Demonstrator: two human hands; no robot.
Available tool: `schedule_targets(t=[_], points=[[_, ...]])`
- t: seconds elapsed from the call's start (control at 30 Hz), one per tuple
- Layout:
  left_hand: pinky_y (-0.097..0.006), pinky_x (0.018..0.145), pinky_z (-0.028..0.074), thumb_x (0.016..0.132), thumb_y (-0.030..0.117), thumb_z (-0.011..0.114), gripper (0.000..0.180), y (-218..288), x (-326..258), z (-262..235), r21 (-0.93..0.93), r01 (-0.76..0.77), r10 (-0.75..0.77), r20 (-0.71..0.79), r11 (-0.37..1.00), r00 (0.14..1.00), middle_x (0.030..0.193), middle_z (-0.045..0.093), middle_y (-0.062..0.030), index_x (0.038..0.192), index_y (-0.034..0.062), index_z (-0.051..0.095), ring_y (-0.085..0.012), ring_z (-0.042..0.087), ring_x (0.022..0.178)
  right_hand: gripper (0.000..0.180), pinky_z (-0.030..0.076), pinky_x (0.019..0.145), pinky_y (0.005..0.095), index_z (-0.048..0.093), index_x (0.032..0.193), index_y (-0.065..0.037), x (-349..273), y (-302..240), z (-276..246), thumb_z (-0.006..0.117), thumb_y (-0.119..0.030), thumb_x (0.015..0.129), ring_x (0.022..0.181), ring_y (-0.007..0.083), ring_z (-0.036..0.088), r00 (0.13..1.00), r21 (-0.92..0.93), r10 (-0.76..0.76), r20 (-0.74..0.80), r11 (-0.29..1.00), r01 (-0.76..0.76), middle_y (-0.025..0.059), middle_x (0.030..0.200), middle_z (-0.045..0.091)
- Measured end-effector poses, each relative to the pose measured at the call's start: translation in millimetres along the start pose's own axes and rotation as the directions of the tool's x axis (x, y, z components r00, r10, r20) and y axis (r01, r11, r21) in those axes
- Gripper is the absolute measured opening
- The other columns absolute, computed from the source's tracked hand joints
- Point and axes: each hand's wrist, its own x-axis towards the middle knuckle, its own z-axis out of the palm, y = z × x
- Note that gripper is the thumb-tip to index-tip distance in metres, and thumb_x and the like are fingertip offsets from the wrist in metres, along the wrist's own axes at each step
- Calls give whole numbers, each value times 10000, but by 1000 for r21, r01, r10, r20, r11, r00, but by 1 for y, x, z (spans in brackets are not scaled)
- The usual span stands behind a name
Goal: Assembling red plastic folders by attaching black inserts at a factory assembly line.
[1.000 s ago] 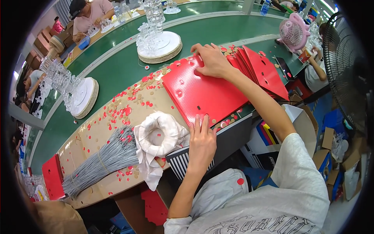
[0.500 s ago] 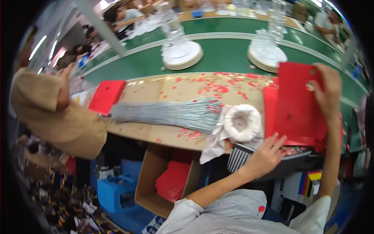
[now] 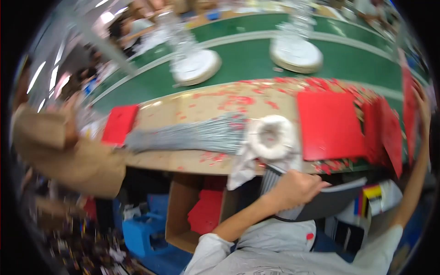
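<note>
At the bench's near edge, in the head view, the left hand point(image 3: 295, 185) rests with fingers curled over the rim of a dark tray point(image 3: 330, 201) below the tabletop, seemingly gripping it. The right hand point(image 3: 420, 98) is raised at the far right against an upright red sheet point(image 3: 407, 105); motion blur hides the fingers, so I cannot tell whether it grips or only presses. To lift that sheet well, I judge it best pinched near one edge and kept flat, clear of the leaning stack of sheets point(image 3: 382, 130) beside it.

Each sheet is thin, stiff-looking and bright red. One sheet point(image 3: 327, 123) lies flat on the brown tabletop point(image 3: 183, 114), just right of a white roll point(image 3: 270, 137) and a bundle of grey wires point(image 3: 192, 135). Red scraps point(image 3: 238, 100) litter the top. Beyond runs a green belt point(image 3: 247, 59) carrying white discs point(image 3: 197, 66).
</note>
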Motion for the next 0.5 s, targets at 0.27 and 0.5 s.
schedule_targets(t=[0.27,0.5], points=[[-315,421,331,910,81,705,260,8,8,-28,-239,356,-310,212,903,927,503,482,-109,675,1,627,-184,468,382,436,499,717,214,605,1396,-93,-49,-17,68,630,-217,979,900,48,635,953,219,247,173,934,-282,5,1223,701],[-271,428,354,896,96,720,252,27,29,-54,-397,354,-259,275,847,926,501,549,-37,677,-6,647,-156,492,400,464,520,811,268,640,1373,-147,-71,6,101,692,-243,923,860,107,622,922,-159,306,236,949,-273,68,1065,732]])
